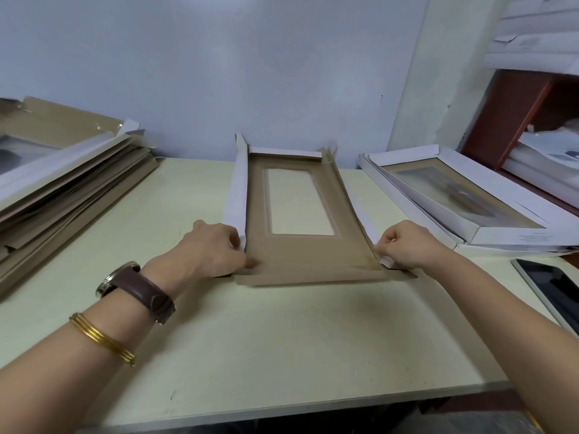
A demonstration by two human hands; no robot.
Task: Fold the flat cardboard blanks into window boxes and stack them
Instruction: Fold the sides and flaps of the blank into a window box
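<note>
Leaning off the far left of the pale table (282, 339) is a heap of flat cardboard blanks (62, 177), brown sides mostly up, one on top showing its clear window. Next along, the left hand (213, 249), with a brown-strapped watch (138, 289) and gold bangles (100, 338) on that arm, pinches the near end of the white left side flap (235, 189) of the half-folded box (297, 255) lying in the middle of the table, brown inside up, its see-through window (299, 205) showing the tabletop beneath. The far end flap (285, 151) stands up against the wall. The right hand (410, 245) has its fingers closed on the near corner of the right side flap (363, 214). Further right sits a stack of finished white window boxes (470, 198), open side up and nested; nothing sure can be made out inside them. A dark tablet (551, 286) lies at the table's right edge.
</note>
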